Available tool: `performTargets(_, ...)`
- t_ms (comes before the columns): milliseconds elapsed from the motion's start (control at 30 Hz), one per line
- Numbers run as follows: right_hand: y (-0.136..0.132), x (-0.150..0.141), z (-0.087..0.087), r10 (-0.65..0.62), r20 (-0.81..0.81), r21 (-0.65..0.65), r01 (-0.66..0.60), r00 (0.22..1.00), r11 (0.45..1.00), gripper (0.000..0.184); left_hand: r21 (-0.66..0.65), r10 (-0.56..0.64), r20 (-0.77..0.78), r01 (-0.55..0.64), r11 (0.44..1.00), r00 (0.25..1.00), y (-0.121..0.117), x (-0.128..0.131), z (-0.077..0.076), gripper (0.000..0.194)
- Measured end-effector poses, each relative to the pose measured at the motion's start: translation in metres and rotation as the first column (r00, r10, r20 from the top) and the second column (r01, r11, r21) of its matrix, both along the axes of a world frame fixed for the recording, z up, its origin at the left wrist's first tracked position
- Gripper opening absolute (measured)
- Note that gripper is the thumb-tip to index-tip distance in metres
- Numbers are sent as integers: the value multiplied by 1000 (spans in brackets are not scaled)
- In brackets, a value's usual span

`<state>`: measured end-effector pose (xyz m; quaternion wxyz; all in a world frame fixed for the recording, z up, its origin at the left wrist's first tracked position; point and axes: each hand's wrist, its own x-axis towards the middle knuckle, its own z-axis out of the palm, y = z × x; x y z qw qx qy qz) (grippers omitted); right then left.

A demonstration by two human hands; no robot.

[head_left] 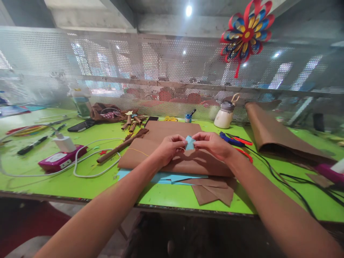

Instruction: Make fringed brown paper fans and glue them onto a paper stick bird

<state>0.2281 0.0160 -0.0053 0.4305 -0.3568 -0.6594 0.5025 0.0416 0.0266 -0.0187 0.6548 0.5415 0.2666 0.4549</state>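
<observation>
Between my two hands is a small piece of folded light-blue paper (pixel 190 143). My left hand (pixel 172 148) pinches its left edge, and the fingertips of my right hand (pixel 211 143) close on its right side. Both hands are over a folded sheet of brown paper (pixel 174 128) on the green table. Light-blue paper sheets (pixel 161 177) stick out from under the near edge of the brown paper. Brown paper offcuts (pixel 215 191) lie in front, close to the table's edge.
A purple power strip (pixel 64 157) with a white charger and cable is on the left. Brown paper rolls (pixel 122 145) lie nearby. Scissors (pixel 243 143), a white bottle (pixel 224 115), black cables (pixel 282 186) and a large brown paper bag (pixel 279 132) are on the right.
</observation>
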Motion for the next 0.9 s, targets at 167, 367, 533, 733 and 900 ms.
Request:
performTargets(167,1,-1,-1,-9,-104,-93,-1,995,996,19,24,32,-24,-31,999,999,-3,1,3,21)
performTargets(367,0,-6,-3,2,-186,-187,-37,983,982,22,-45,35,-33,-36,998,999,-11,0,9,21)
performTargets(533,-3,-8,-1,-8,-207,-176,-29,978,984,40,-26,46,-13,-46,999,999,-9,0,8,20)
performTargets(733,-2,-8,-1,-68,-218,-137,38,974,990,45,5,6,-14,-6,1000,1000,-3,-1,4,18)
performTargets(900,0,-7,-3,-103,-234,-67,89,967,994,42,-20,-30,-37,29,999,999,-4,-2,3,16)
